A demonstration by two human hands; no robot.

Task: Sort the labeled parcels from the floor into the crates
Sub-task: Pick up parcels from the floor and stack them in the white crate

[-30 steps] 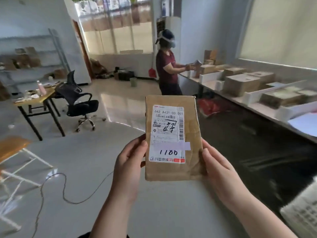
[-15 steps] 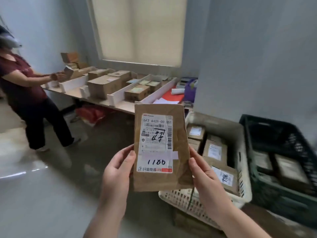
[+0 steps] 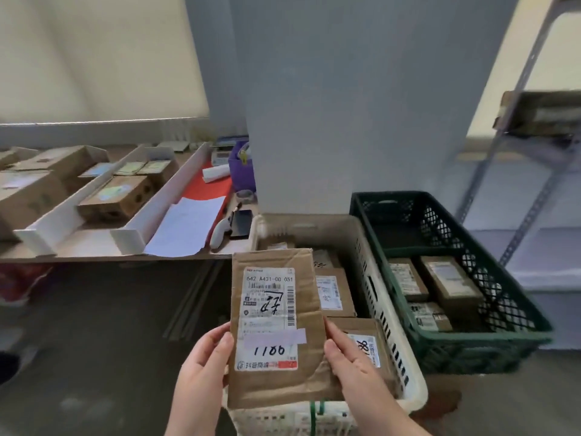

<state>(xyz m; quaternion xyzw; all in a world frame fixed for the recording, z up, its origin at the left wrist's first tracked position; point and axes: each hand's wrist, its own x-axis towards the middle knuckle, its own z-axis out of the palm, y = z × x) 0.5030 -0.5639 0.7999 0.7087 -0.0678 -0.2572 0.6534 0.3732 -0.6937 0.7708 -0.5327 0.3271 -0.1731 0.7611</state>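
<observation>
I hold a flat brown parcel [image 3: 309, 313] upright in both hands, its white label marked 1186 facing me. My left hand [image 3: 201, 372] grips its lower left edge and my right hand [image 3: 352, 363] its lower right edge. The parcel hangs over the near end of a white crate [image 3: 374, 278], which holds several labeled brown parcels, one [image 3: 366, 346] also marked 1186. To the right stands a dark green crate [image 3: 490, 265] with a few brown parcels [image 3: 449, 278] inside.
A low table [image 3: 103, 250] on the left carries white dividers, cardboard boxes, papers, a scanner [image 3: 218, 231] and a phone. A grey pillar [image 3: 355, 105] rises behind the crates. A metal shelf frame [image 3: 534, 158] stands at the right. The floor lies dark at the lower left.
My view has swung right: the other person has left the frame and both crates now sit directly in front. The parcel stays in both hands, now lower over the white crate.
</observation>
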